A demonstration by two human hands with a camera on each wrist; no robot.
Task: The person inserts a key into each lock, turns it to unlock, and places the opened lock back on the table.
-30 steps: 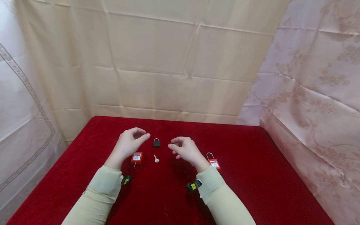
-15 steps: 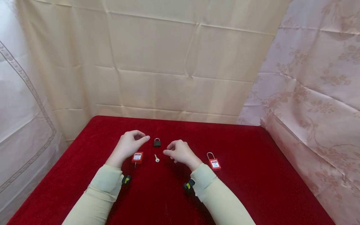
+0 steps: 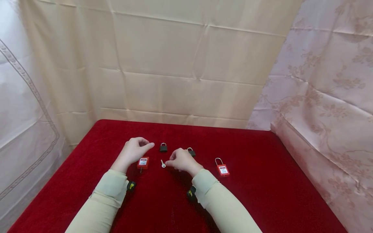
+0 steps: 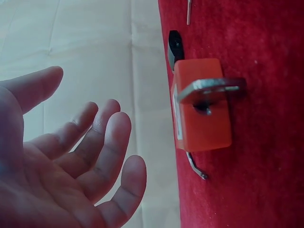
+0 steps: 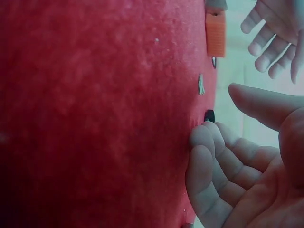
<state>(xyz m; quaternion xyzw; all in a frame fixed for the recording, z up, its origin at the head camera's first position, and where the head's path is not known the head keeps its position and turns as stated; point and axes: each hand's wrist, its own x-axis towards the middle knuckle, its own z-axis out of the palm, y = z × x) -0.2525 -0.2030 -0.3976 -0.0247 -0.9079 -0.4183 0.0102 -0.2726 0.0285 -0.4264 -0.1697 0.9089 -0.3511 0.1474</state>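
Observation:
My right hand (image 3: 182, 160) is low over the red cloth, its fingertips right beside a small silver key (image 3: 163, 164). In the right wrist view its fingers are bent and its thumb stands apart, with nothing between them. My left hand (image 3: 134, 150) hovers with loosely bent, bare fingers above a red padlock (image 3: 143, 162). A key (image 4: 209, 86) sticks out of that lock's underside in the left wrist view. Behind the loose key stands a small dark padlock (image 3: 163, 148). Another dark padlock (image 3: 191, 152) is partly hidden behind my right hand.
A second red padlock (image 3: 223, 170) with a white label and tall shackle lies right of my right hand. Red cloth covers the table (image 3: 262, 181). A beige curtain (image 3: 175, 64) hangs behind it, and a floral curtain (image 3: 326, 97) is on the right.
My right hand has moved left and down toward the loose key, which uncovers the dark padlock behind it and the right red padlock. My left hand has barely moved.

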